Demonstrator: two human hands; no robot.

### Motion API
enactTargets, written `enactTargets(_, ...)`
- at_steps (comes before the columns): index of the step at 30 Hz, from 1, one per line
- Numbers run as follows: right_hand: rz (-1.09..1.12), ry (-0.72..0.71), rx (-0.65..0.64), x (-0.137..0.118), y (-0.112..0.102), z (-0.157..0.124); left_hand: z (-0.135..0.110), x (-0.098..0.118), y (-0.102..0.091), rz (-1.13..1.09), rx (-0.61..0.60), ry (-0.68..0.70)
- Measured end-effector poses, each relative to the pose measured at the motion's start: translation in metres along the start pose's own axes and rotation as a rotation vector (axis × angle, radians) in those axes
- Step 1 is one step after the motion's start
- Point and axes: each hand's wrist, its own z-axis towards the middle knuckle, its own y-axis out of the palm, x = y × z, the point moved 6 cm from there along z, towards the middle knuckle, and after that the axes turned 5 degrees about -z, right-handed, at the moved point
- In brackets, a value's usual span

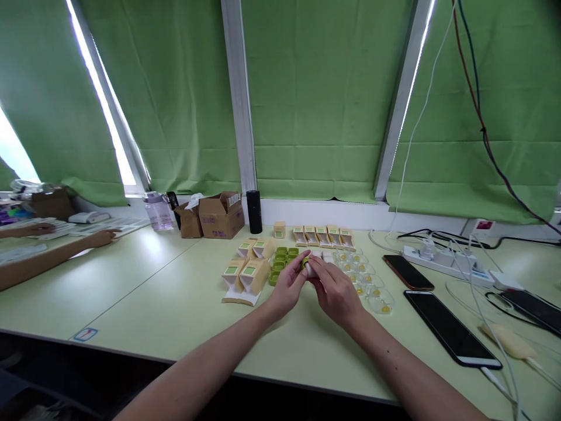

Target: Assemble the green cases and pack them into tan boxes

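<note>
My left hand and my right hand meet above the table, both closed on a small green and white piece. Fingers cover most of it, so its exact kind is hidden. Just behind my left hand are several small green square cups. To the right of my right hand lie several clear plastic pieces with yellow centres. Some small white pieces show behind my hands. Left of the cups stand open beige cartons with green labels.
More beige cartons line the back, near a black cylinder and cardboard boxes. Phones, a power strip and loose cables occupy the right side. At far left, another person's arms rest over papers.
</note>
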Motion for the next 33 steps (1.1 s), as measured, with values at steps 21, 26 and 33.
enactTargets(21,0.035,0.013,0.045,0.0008,0.0040,-0.0052,0.0046,-0.0069,-0.0034,0.144,0.013,0.046)
enactTargets(26,0.052,-0.003,0.046,-0.0001,0.0013,-0.0029,0.0041,-0.0059,-0.0030,0.138,0.028,0.046)
enactTargets(33,0.218,0.118,-0.024,0.0082,0.0053,-0.0027,0.0073,-0.0079,-0.0046,0.061,-0.002,0.009)
